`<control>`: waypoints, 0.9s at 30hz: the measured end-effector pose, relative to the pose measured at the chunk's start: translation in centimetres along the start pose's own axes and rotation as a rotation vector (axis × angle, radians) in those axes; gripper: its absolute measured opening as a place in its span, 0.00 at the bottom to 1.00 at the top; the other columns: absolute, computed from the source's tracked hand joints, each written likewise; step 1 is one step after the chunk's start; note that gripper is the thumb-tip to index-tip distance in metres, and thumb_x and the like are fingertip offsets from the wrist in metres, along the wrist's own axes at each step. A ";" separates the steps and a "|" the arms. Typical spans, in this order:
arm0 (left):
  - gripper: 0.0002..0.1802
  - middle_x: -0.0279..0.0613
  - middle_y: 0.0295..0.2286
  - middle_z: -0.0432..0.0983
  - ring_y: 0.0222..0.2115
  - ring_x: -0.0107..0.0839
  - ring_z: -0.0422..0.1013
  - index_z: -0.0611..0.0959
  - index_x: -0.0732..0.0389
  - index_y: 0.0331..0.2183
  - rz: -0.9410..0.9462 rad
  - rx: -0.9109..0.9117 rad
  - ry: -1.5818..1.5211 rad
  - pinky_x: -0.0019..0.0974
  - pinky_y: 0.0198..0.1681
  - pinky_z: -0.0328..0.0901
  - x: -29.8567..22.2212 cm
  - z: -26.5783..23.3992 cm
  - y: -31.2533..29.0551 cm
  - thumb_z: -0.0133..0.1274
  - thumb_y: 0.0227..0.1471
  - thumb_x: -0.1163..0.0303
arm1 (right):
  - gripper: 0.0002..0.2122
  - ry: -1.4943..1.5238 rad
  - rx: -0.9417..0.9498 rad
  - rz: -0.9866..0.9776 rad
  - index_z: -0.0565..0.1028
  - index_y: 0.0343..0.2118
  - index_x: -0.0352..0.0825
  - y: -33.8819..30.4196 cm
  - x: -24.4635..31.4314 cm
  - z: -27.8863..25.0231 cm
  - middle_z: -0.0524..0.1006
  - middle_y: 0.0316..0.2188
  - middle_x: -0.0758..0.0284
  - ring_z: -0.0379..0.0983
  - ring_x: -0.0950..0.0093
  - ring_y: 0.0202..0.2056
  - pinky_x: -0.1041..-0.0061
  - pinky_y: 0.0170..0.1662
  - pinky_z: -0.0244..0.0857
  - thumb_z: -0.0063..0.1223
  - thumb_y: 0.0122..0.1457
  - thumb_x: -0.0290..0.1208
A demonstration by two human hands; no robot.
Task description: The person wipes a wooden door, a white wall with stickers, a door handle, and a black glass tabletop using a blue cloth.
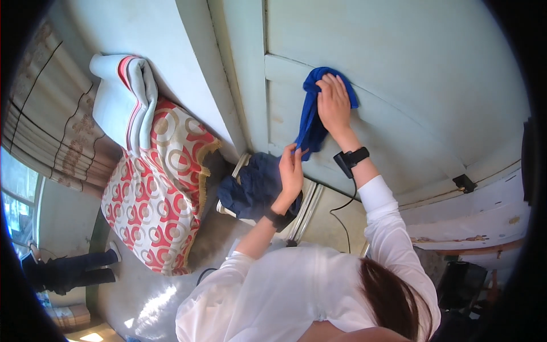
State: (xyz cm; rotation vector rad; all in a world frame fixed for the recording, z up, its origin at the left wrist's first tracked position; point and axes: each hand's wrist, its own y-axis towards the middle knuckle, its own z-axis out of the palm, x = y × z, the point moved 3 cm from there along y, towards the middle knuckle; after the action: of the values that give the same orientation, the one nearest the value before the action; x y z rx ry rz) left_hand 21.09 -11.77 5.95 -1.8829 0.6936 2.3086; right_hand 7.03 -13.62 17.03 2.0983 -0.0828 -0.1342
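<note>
If the right hand [334, 107] eases off, soft blue cloth [309, 122] could slip down pale-green panelled door [399, 74], 1 o'clock.
Right fingers together over it, left hand [292, 175] at its tail; can't tell if either clamps.

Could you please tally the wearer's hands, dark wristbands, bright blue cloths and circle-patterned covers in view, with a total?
Wearer's hands: 2 (left hand, right hand)
Dark wristbands: 2 (left wristband, right wristband)
Bright blue cloth: 1
Circle-patterned cover: 1
Total: 6
</note>
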 end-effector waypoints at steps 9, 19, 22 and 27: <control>0.09 0.47 0.28 0.70 0.31 0.31 0.70 0.69 0.68 0.36 0.063 -0.021 0.207 0.29 0.31 0.62 0.3 2.3 0.4 0.41 0.53 0.73 | 0.11 -0.041 0.025 0.003 0.66 0.35 0.34 -2.6 -2.9 -3.2 0.69 0.39 0.64 0.63 0.67 0.45 0.68 0.51 0.55 0.49 0.46 0.23; 0.15 0.48 0.39 0.70 0.39 0.44 0.68 0.72 0.64 0.37 0.663 0.206 0.038 0.38 0.46 0.60 -6.8 13.4 1.6 0.41 0.44 0.85 | 0.12 -0.268 -0.125 0.306 0.65 0.35 0.32 -10.5 -10.1 -15.0 0.68 0.38 0.59 0.63 0.61 0.44 0.63 0.52 0.53 0.51 0.47 0.27; 0.18 0.52 0.43 0.66 0.42 0.49 0.64 0.70 0.63 0.39 0.798 0.366 0.057 0.45 0.48 0.57 -7.0 18.1 0.3 0.43 0.43 0.85 | 0.14 -0.295 -0.142 0.336 0.65 0.35 0.32 -11.5 -11.3 -17.0 0.69 0.38 0.59 0.63 0.61 0.44 0.63 0.52 0.53 0.53 0.46 0.27; 0.21 0.54 0.49 0.57 0.46 0.51 0.59 0.68 0.62 0.43 0.876 0.431 0.247 0.49 0.50 0.54 -5.9 20.7 -0.3 0.45 0.42 0.83 | 0.16 -0.265 -0.122 0.354 0.66 0.35 0.32 -10.7 -11.3 -16.6 0.69 0.37 0.60 0.63 0.62 0.43 0.63 0.51 0.53 0.55 0.42 0.26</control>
State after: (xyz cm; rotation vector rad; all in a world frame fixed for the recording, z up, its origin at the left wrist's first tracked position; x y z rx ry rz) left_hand 3.81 -2.06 14.40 -1.8678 2.1976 1.9890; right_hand -1.94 7.31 16.81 1.9015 -0.5871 -0.1961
